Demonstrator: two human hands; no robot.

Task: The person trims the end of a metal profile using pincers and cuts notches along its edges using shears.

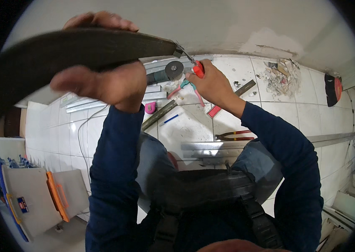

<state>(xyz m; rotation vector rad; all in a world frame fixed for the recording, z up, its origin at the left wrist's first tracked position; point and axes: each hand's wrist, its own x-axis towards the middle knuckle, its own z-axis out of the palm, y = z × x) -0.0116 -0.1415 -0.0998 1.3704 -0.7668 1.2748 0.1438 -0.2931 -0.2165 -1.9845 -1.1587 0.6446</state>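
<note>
Holding dark strip (76, 48) up off the floor (186, 132) with left hand (112, 84) — wrapped around it, fingers over the far edge, thumb stretched along the near side, likely to brace it from both faces and keep the right end steady. Blurred there, so can't judge how tight.

Gripping red-handled snips (198, 69) in right hand (211, 82), closed around the handles, blades angled at the strip's right end. Probably lifted that high for elbow room and a direct look at the tip. Can't tell bite from mere touch at the blades.

On the floor beyond the knees: tape roll (171, 72), pink-and-green pliers (184, 83), pink tape measure (149, 108), blue pen (170, 119) — presumably left loose there to stay within reach. Closer in, nippers (220, 137) just beside grey metal bars (211, 146), laid parallel, maybe to take less room. Over to the right, near the wall, rubble (284, 80) in a heap, well apart from the tools, seemingly to keep it from underfoot.
</note>
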